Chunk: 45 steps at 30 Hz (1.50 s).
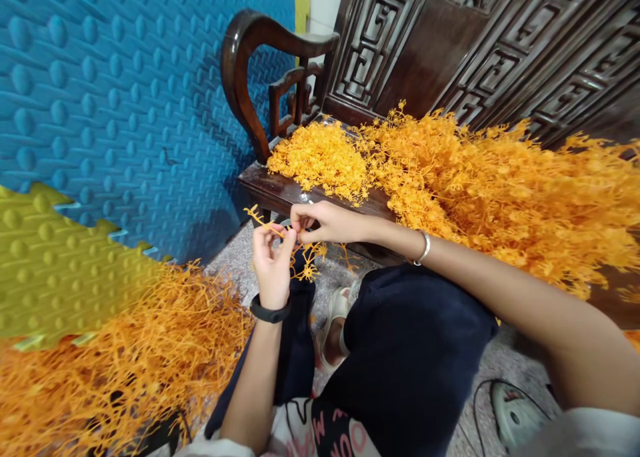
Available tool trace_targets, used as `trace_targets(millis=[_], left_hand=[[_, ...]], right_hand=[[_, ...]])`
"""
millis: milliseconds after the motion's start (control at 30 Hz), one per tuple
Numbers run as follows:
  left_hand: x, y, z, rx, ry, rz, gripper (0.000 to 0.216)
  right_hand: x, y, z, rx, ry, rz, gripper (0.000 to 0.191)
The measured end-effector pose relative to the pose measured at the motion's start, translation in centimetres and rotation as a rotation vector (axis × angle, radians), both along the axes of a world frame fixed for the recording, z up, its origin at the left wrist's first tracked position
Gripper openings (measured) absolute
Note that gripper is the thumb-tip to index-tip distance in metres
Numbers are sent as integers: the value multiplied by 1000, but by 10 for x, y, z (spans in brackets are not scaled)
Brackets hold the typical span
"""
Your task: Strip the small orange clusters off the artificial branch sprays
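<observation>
My left hand (273, 267), with a black band on its wrist, is closed in a pinch on an orange plastic-looking flower sprig (309, 271). One bare end of the sprig sticks out past the left fingers, while small star-shaped florets hang below both hands. My right hand (334, 222), with a silver bangle on the wrist, meets the left fingertips and pinches the same sprig; the exact spot between the fingers is hidden. Just beyond, a pile of loose yellow-orange florets (320, 157) lies on the dark wooden bench (267, 182).
A large heap of flowered sprigs (500, 177) covers the bench to the right. Bare orange stems (165, 337) are heaped at lower left, beside blue foam matting (125, 97) and a yellow piece (60, 263). A curved armrest (240, 63) rises at the bench's left end.
</observation>
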<state>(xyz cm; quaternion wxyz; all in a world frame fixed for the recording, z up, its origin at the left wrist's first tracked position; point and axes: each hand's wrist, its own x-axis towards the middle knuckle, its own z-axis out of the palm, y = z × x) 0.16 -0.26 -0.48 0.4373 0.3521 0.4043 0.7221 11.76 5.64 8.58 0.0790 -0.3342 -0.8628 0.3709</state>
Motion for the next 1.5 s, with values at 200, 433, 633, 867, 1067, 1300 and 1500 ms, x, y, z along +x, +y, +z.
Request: trace_targets(millis=[200,433,633,867,1067,1300,1500], left_hand=[[-2,3,-5,-120,-80,-134,24],[-2,4,-10,-121,-9,-218,20],[1,4,-11,-100,12,-195,20],[7,-1,-3,-139,-101,-168,28],[20,-3,3,-147,-229,-108,32],[10,6,-4,-129,-202,-146,29],[4,13,-3,-128,-232,-115,29]], right_hand=[[0,2,-2,-25,100,-42,17],[-2,1,-1,-39,-111,-104,15],[0,3,0,-99,-160,-96,7],[8,13,-1,-8,-67,-105,9],[13,23,2,62,-44,1,9],[6,38,-3,292,-141,-3,8],[-13,52,-15,357,-135,29,6]])
